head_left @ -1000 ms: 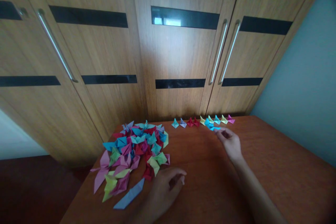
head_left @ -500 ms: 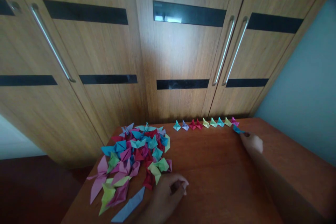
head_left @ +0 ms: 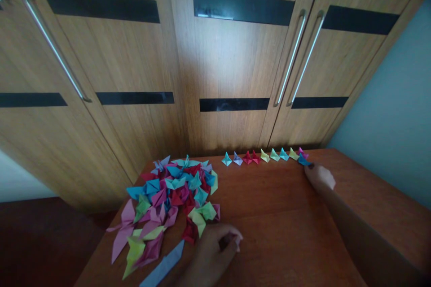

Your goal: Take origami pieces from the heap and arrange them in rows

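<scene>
My right hand (head_left: 319, 176) reaches to the right end of the row, its fingers closed on a blue origami boat (head_left: 303, 160) that is on the table. Just behind this piece is a magenta origami boat (head_left: 303, 152), and a yellow one (head_left: 293, 154) is to its left. My left hand (head_left: 218, 251) rests at the table's front with fingers curled in; whether anything is inside cannot be seen. Beside it lies a heap of colourful folded paper pieces (head_left: 175, 197), with a pale blue folded strip (head_left: 163, 265) at the near left.
The reddish-brown wooden table (head_left: 262, 219) stands against a wooden wardrobe (head_left: 232, 71) with metal handles. Several small origami boats, among them a red one (head_left: 247, 157), line the table's back edge. A pale blue wall (head_left: 390, 134) is on the right.
My right hand has moved slightly left and back, bringing the blue boat up against the magenta one. The left hand is nearly still. The view has tilted a little.
</scene>
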`<state>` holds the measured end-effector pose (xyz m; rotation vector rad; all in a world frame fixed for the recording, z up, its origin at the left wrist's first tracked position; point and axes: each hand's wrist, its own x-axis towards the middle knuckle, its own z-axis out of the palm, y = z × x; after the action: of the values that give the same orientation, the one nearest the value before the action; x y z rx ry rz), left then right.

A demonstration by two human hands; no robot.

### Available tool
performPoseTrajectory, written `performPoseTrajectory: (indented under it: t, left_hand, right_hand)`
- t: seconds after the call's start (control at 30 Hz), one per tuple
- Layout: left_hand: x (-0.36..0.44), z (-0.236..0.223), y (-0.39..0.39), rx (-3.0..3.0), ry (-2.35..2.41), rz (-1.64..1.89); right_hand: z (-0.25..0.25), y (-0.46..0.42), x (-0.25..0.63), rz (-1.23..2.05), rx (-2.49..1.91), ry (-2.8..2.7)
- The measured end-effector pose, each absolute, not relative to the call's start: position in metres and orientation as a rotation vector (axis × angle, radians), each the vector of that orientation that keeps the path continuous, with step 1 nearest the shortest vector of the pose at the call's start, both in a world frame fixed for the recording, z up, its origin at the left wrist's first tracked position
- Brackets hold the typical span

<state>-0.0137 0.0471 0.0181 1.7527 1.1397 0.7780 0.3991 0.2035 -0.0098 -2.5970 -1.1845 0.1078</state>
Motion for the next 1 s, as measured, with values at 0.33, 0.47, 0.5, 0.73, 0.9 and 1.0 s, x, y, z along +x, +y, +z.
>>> performPoseTrajectory:
  t: [0.33, 0.47, 0.5, 0.73, 0.9, 1.0]
  left_hand:
    - [-0.015, 0.015, 0.047, 1.778, 1.134, 0.772]
    - [-0.015, 0.017, 0.048, 1.784, 1.138, 0.772]
    - [-0.015, 0.018, 0.048, 1.781, 1.14, 0.778]
    - [-0.014, 0.019, 0.048, 1.742, 1.131, 0.784]
    - [-0.013, 0.016, 0.049, 1.78, 1.128, 0.793]
    - [-0.012, 0.017, 0.048, 1.776, 1.11, 0.79]
  right_hand:
    - [-0.008, 0.205, 0.396, 0.096, -2.614, -1.194]
    - [-0.008, 0.206, 0.395, 0.116, -2.621, -1.186]
    - [-0.007, 0.205, 0.395, 0.125, -2.617, -1.178]
    - [-0.007, 0.193, 0.385, 0.082, -2.472, -0.874]
    - [-0.005, 0.172, 0.356, 0.056, -2.375, -0.862]
    - [-0.005, 0.162, 0.331, 0.101, -2.326, -1.064]
